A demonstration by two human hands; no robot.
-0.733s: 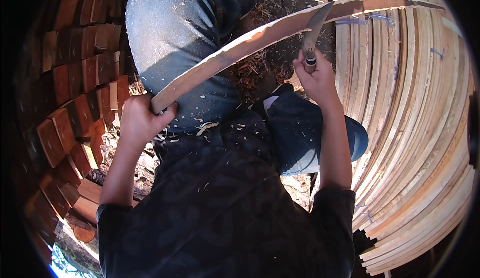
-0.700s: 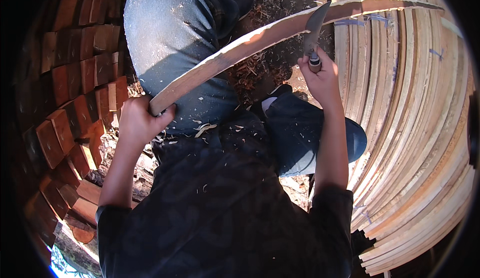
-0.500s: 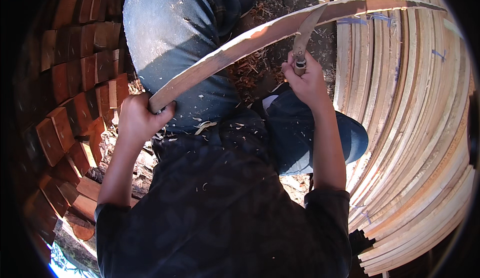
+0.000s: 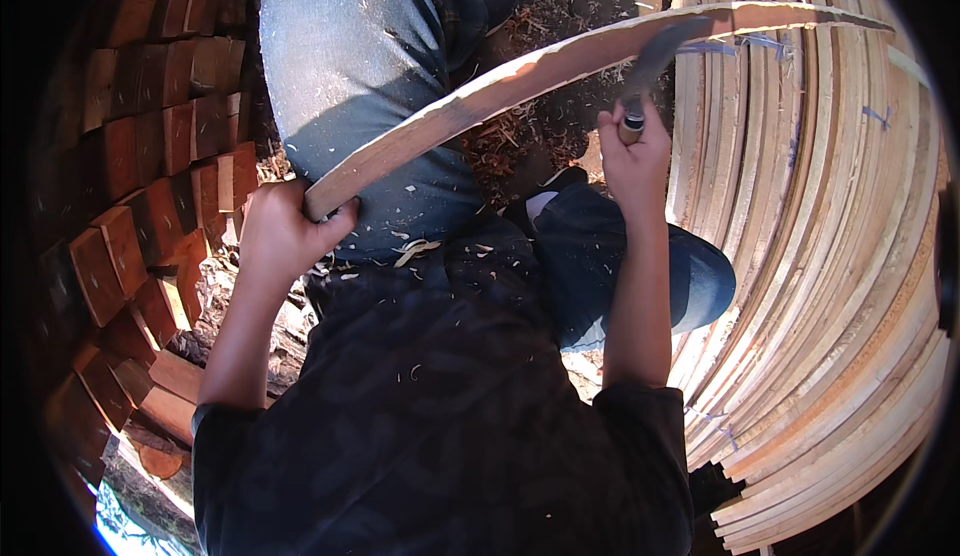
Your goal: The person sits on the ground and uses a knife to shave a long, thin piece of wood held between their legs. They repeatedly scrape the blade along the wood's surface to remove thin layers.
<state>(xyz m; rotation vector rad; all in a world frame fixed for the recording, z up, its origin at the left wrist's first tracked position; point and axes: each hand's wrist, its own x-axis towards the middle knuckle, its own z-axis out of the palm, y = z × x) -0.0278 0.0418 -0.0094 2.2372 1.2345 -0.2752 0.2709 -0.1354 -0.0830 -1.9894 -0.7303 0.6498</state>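
My left hand (image 4: 285, 228) is closed round the near end of a long wooden slat (image 4: 470, 104), which crosses my jeans and slants up to the far right. The slat has a pale, rough upper edge and a brown face. In my closed right hand (image 4: 637, 161) is a curved-blade knife (image 4: 655, 61), gripped by its handle with the blade pointing up. The blade, slightly blurred, reaches the slat's far half; whether it touches the edge I cannot tell. Pale shavings lie on my lap.
On the right lies a broad stack of pale wooden slats (image 4: 800, 206), some tied with blue strips. Cut brown wood blocks (image 4: 130, 246) are piled along the left. Shavings (image 4: 500, 146) litter the dirt between my legs.
My right hand and the knife have moved right, along the slat toward its far end, and the blade has tilted further right. My left hand has shifted only slightly.
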